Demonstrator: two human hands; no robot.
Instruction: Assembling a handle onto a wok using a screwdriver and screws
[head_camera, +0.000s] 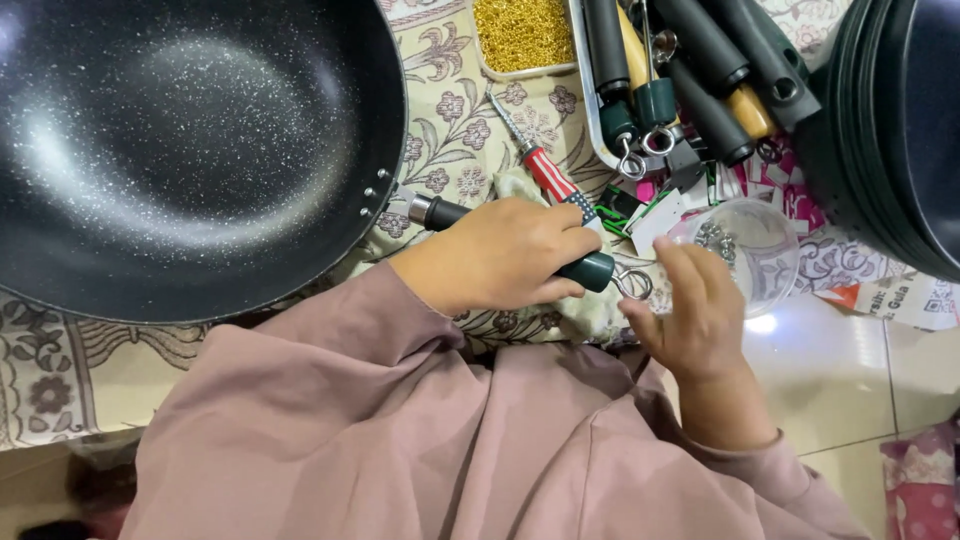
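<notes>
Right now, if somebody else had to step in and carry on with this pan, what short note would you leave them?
Left hand: grip closed around the dark green pan handle, which is on the big speckled black wok.
Right hand: open, fingers at the clear plastic cup of small metal parts, beside the handle's hanging ring.
Nearby: red-handled screwdriver on the floral cloth, tray of spare handles, tray of gold-coloured bits, stack of dark pans.
Done: handle sits at the wok's rim.
Left: whether it is fastened cannot be seen; check that.
</notes>
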